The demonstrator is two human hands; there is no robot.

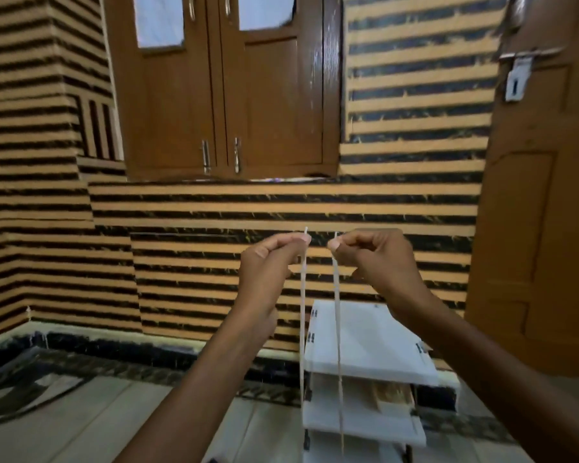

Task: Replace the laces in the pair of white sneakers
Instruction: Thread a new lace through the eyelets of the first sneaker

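Left hand point(268, 262): raised, fingers point(295, 240) curled, pinching one end of the white shoelace point(303, 312); its tip pokes up just above them.
Right hand point(375, 259): level with the left, near it, fingers point(340, 243) pinching the other end the same way.
Shoelace: two strands hang side by side, apart, down past the lower edge.
White shelf rack point(365, 335): behind the strands, on the floor by the striped wall point(281, 208).

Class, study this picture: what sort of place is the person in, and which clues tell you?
Probably a room in a home: striped tiled walls, a brown wooden shuttered window, a wooden door with a metal latch, and a white shelf rack on the floor.
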